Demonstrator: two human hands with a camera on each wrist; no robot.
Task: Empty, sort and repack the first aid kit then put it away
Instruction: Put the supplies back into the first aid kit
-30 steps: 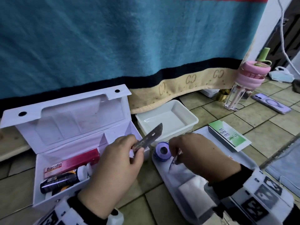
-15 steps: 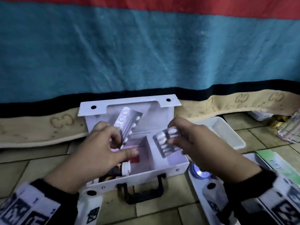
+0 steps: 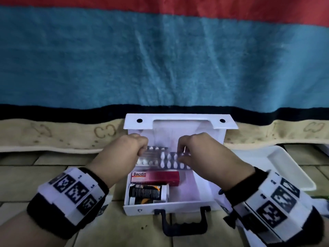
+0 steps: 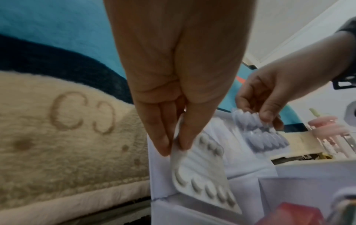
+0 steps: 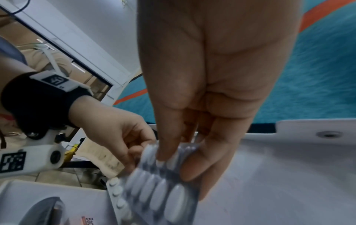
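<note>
Now lowered over the open kit (image 3: 170,205), both hands pinching blister packs: left hand (image 3: 124,154), right hand (image 3: 201,154); repacking underway.

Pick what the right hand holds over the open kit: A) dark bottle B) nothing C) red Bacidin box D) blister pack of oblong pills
D: the right hand pinches a blister pack of oblong pills by its top edge, while the Bacidin box and the dark bottle lie in the kit.

Bare right compartment (image 3: 194,186) of kit; left one blocked by red box (image 3: 156,177), bottle (image 3: 147,192).
</note>
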